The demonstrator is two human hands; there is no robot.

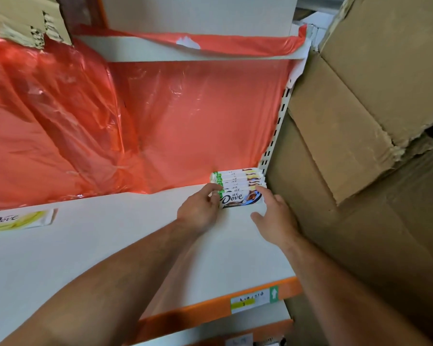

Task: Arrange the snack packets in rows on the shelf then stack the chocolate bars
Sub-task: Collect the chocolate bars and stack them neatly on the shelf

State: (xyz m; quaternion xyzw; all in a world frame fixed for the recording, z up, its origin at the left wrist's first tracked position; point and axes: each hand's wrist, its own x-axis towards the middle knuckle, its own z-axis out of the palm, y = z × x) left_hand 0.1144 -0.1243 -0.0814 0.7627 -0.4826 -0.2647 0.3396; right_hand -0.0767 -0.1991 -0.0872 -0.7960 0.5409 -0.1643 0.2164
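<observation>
Several chocolate bars (238, 182) were packed one behind another in the back right corner of the shelf (135, 245). They apparently stood on their long edges, the rearmost close against the red plastic sheet (198, 121). The front bar (240, 199) was pinched at its left end by the left grip (200, 208), its fingers curled over the wrapper. The right grip (275, 216) was released, with straight fingers laid against the right end of the row and the thumb spread wide. A lone bar (18, 221) lay flat well apart at the far left. No snack packets could be seen.

A forward topple was judged the main risk. If the front bar were let go before the row leaned back, the bars could fall face down like dominoes. Uneven pressure from the two sides might also skew the row, since the wrappers looked slick. A push too far back could crumple the loose plastic sheet.

On the right the row was hemmed in by the slotted upright (273, 146) and the cardboard boxes (360, 121), which left the right grip little room. The upper shelf (198, 56) closed off the space above. To the left and in front, bare shelf was left open as far as the orange front lip (210, 308).
</observation>
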